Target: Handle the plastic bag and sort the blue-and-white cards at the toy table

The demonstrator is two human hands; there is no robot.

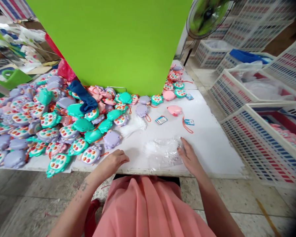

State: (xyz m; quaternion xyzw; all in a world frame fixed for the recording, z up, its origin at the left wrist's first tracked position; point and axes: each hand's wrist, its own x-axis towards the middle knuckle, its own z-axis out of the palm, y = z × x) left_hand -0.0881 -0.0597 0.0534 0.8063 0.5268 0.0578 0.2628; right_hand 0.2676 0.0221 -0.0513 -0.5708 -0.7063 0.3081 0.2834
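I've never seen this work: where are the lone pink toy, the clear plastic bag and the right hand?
Lone pink toy point(174, 110): head view, its top.
Clear plastic bag point(162, 152): head view, its middle.
Right hand point(188, 156): head view, its back.

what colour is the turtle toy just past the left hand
Lavender, shown best in the head view, on the turtle toy beyond the left hand.
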